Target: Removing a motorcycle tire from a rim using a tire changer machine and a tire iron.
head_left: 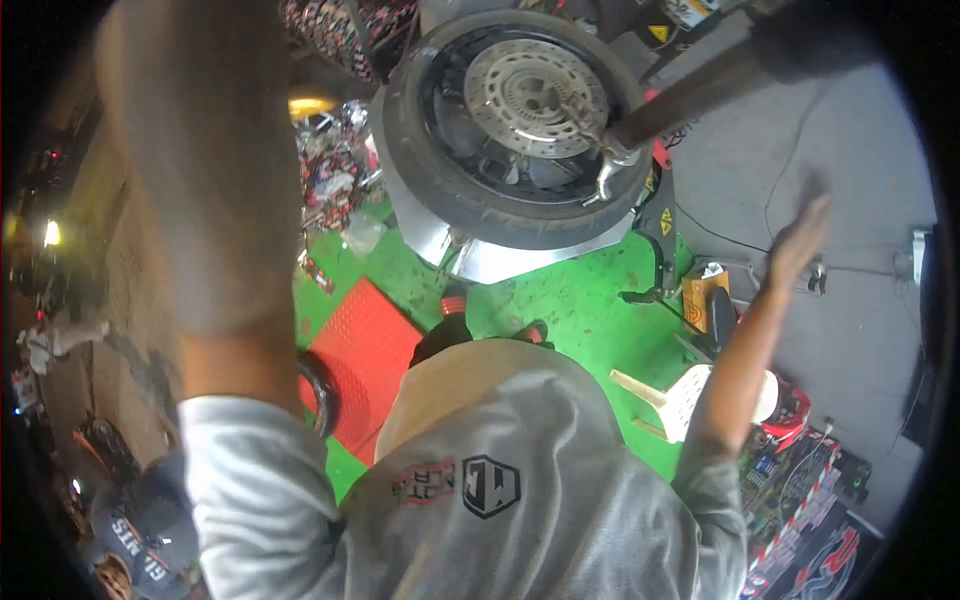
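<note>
A motorcycle wheel with a black tyre (445,180) and silver perforated brake disc (495,80) lies flat on a tyre machine's silver plate (500,262). A dark column from the upper right ends in a metal tool head (615,160) over the tyre's right side. My left forearm reaches up past the top edge, left of the wheel, so its hand is out of view. My right hand (799,242) is raised at the right of the machine, slightly blurred, with fingers stretched out and nothing visible in it.
Below are a green floor (555,305), a red plate (350,360), a dark tyre (320,395) and a cream plastic chair (680,400). Clutter (335,170) lies left of the machine. Cables cross the grey surface (860,180) at right. A dark helmet-like object (150,540) is at lower left.
</note>
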`<state>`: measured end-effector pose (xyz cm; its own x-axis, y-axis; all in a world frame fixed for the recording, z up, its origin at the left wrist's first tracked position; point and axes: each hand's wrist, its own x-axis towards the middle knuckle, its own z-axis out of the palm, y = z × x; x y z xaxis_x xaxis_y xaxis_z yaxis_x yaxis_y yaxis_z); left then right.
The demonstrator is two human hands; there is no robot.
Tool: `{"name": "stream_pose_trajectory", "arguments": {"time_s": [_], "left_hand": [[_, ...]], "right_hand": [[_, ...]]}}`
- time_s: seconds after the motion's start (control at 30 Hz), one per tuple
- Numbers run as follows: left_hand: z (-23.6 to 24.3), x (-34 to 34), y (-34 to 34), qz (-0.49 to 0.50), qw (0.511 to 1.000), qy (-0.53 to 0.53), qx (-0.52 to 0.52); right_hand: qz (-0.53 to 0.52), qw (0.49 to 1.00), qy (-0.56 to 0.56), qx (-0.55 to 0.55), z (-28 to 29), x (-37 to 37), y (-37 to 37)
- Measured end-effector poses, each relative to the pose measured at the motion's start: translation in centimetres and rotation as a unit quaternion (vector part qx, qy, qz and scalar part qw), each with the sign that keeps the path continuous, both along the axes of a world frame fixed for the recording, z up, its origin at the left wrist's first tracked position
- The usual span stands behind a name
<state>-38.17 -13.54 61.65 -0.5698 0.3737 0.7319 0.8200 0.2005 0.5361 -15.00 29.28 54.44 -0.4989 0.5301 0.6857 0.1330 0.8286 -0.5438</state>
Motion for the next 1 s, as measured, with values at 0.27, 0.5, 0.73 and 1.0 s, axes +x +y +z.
{"name": "stream_pose_trajectory", "arguments": {"time_s": [0.27,0.5,0.73,1.0], "left_hand": [[-28.0,20.4,-8.4,-0.127,0.875,-0.451,-0.124],[-55.6,27.3,8.6,0.061,0.717,-0.672,-0.174],[-66.5,23.4,18.7,0.050,0.722,-0.684,-0.088],[-70.9,26.3,15.5,0.070,0.748,-0.659,-0.030]], "right_hand": [[-0.040,0.806,-0.524,-0.273,-29.4,28.0,-11.1],[0.128,0.654,-0.668,-0.332,-31.2,41.7,-8.5],[0.013,0.755,-0.549,-0.359,-25.7,41.6,-7.3],[0.065,0.721,-0.606,-0.329,-26.3,45.9,-6.3]]}}
